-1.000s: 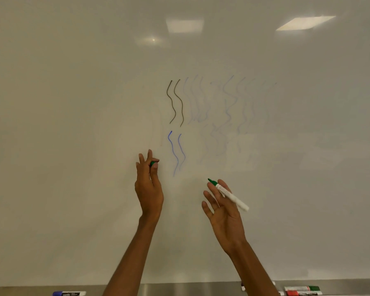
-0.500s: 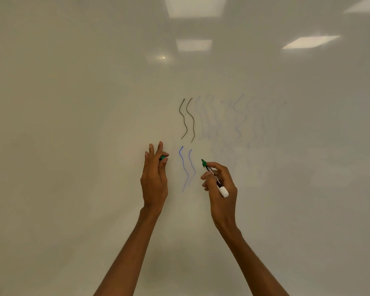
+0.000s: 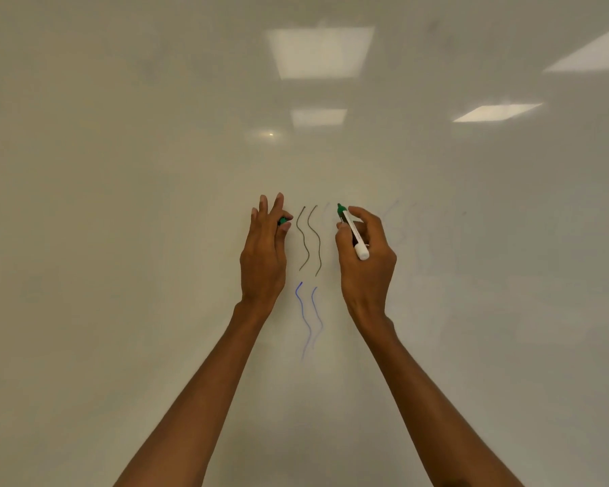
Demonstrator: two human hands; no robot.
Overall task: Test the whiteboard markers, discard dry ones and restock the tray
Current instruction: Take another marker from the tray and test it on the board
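The whiteboard (image 3: 120, 240) fills the whole frame, pale and glossy. In its upper half it mirrors the room behind: square ceiling light panels (image 3: 319, 52) at upper centre and two slanted ones at upper right. No desk shows, and the tray is out of the frame.

The right hand (image 3: 366, 261) and the left hand (image 3: 262, 261) are raised side by side at mid-frame. Between them is a pair of black strokes (image 3: 308, 240), with a pair of blue strokes (image 3: 308, 318) just below. Faint traces (image 3: 419, 240) of wiped lines lie to the right. Judging by these marks, black and blue have been tested and both write. Green is the one in hand, with no green line on the board yet. Sorting out dry markers and restocking seem to remain.

The right fingers are curled around the green marker (image 3: 353, 233), uncapped, its tip pointing up just right of the black strokes. Whether it touches the board I cannot tell. The left fingers stand mostly straight, the thumb and one finger pinching the green cap (image 3: 282, 220).
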